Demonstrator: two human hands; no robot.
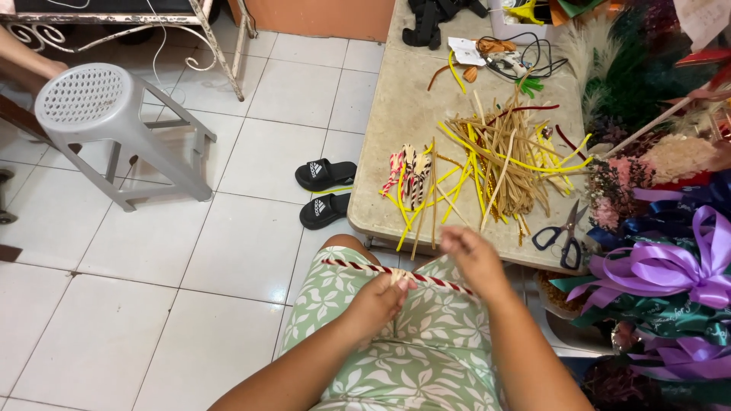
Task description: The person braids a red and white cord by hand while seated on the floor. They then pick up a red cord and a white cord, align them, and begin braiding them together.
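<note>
At the upper left of the frame a grey plastic stool (pixel 106 122) stands on white floor tiles (pixel 152 251), below a white metal frame (pixel 198 30). Near the centre, two black slides (pixel 325 190) lie on the tiles just beside the table (pixel 396 114).

My left hand (pixel 378 301), low in the centre, is closed in a pinch on a red-and-white twisted stem (pixel 426 275). The stem lies across my lap over green leaf-print fabric (pixel 396 350). Its long axis runs nearly level, from my left knee toward the right and tilting slightly downward that way. The left end points to the frame's left edge; the right end passes under my right hand (pixel 472 255). That hand is blurred, fingers loosely curled above the stem, and I cannot tell whether it grips anything.

Above my hands, on the beige table, sits a pile of tan, yellow and dark red stems (pixel 502 160), with striped ones (pixel 411 175) at its left. A small white card (pixel 464 52), rectangular, lies at the top centre beside black cables (pixel 525 49). Black-handled scissors (pixel 562 236) lie at the table's near right corner.

At the right edge are purple ribbon bows (pixel 670 266) and dried flowers (pixel 647 160), pink and cream.
</note>
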